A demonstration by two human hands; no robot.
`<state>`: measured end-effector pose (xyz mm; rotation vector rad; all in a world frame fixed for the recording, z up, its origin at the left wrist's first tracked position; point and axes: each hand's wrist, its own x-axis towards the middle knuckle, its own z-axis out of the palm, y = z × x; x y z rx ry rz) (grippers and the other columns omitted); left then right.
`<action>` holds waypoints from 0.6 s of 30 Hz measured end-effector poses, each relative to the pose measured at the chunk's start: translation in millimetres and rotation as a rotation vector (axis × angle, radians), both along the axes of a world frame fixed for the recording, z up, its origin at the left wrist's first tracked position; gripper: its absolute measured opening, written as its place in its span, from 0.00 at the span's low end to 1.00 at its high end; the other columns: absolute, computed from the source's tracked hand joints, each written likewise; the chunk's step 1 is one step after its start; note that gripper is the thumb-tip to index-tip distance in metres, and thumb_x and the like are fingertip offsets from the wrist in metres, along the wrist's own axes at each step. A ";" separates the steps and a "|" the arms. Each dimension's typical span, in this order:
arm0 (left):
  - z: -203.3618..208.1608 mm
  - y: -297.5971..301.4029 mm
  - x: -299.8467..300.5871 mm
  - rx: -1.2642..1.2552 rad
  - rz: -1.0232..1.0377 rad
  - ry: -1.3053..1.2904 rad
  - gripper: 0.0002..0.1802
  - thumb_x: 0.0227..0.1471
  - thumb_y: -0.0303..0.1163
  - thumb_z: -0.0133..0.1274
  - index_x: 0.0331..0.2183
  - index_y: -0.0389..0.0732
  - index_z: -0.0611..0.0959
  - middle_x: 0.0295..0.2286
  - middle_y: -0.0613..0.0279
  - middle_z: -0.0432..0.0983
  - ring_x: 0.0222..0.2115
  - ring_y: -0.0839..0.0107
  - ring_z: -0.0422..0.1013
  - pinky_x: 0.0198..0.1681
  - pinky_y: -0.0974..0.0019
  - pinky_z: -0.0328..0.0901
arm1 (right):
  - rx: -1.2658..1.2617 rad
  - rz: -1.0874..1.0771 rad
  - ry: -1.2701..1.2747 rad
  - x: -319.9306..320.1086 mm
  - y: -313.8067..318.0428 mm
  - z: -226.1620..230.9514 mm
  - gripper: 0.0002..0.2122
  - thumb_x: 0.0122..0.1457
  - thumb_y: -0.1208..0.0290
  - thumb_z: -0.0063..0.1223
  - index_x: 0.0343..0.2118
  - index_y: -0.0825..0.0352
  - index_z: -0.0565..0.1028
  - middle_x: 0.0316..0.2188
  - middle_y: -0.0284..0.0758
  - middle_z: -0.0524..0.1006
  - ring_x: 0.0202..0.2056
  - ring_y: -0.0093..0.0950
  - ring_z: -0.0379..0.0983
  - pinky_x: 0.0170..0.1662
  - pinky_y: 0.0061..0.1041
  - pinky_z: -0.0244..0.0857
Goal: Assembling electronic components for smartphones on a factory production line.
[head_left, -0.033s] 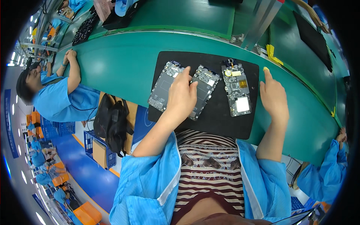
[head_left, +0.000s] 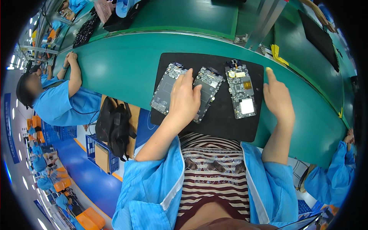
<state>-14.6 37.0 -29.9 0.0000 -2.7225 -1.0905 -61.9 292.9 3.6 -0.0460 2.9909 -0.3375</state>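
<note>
My left hand (head_left: pixel 184 97) lies with fingers stretched out and thumb apart over two circuit boards. It covers part of the left circuit board (head_left: pixel 163 96) and the near left side of the middle circuit board (head_left: pixel 209 89); whether it touches them I cannot tell. A third, narrower circuit board (head_left: pixel 241 90) lies to the right, with a white square on its near end and a gold-coloured patch. All three rest on a black mat (head_left: pixel 226 128). Just right of the mat, over the green table, is my right hand (head_left: pixel 279 97), index finger extended and thumb apart. Something yellow covers that index fingertip.
The green table (head_left: pixel 126 57) runs across, with a raised ledge along its far side. A metal post (head_left: pixel 264 27) and yellow tape (head_left: pixel 279 55) stand beyond the mat. At left sit a person in blue (head_left: pixel 63 97) and a black bag (head_left: pixel 115 126); another person (head_left: pixel 331 180) is at right.
</note>
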 end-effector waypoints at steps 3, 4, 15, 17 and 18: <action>11.5 9.6 9.6 -0.229 -0.037 0.141 0.25 0.47 0.23 0.54 0.48 0.28 0.70 0.39 0.44 0.68 0.36 0.52 0.68 0.40 0.58 0.64 | -0.128 0.066 -0.122 -3.8 -7.8 -0.9 0.25 0.53 0.75 0.40 0.56 0.75 0.58 0.28 0.54 0.75 0.34 0.50 0.72 0.41 0.45 0.65; 16.5 14.5 12.0 -0.280 -0.063 0.178 0.28 0.45 0.24 0.56 0.49 0.29 0.68 0.42 0.43 0.66 0.40 0.48 0.66 0.43 0.56 0.63 | -0.126 0.062 -0.122 -5.7 -5.3 -4.7 0.25 0.53 0.75 0.40 0.56 0.75 0.58 0.28 0.54 0.75 0.34 0.50 0.72 0.41 0.45 0.65; 11.4 49.2 -5.0 -0.583 0.008 -0.121 0.54 0.36 0.47 0.66 0.54 0.24 0.58 0.43 0.41 0.62 0.38 0.54 0.64 0.37 0.60 0.66 | -1.088 0.135 -0.406 10.7 -44.1 -20.1 0.28 0.53 0.81 0.35 0.60 0.73 0.51 0.26 0.45 0.76 0.27 0.30 0.76 0.33 0.27 0.71; 11.2 45.9 -5.3 -0.547 0.000 -0.114 0.49 0.39 0.42 0.64 0.53 0.23 0.58 0.42 0.40 0.64 0.38 0.51 0.66 0.38 0.59 0.66 | -1.001 0.171 -0.376 8.5 -44.2 -19.6 0.27 0.53 0.81 0.36 0.59 0.73 0.53 0.28 0.45 0.76 0.29 0.32 0.76 0.35 0.28 0.70; 11.7 44.6 -4.4 -0.509 -0.009 -0.105 0.44 0.41 0.37 0.62 0.52 0.23 0.59 0.42 0.39 0.66 0.38 0.48 0.67 0.40 0.58 0.66 | -0.912 0.205 -0.344 8.3 -43.9 -18.8 0.26 0.54 0.81 0.37 0.59 0.73 0.54 0.29 0.45 0.76 0.30 0.34 0.76 0.38 0.29 0.69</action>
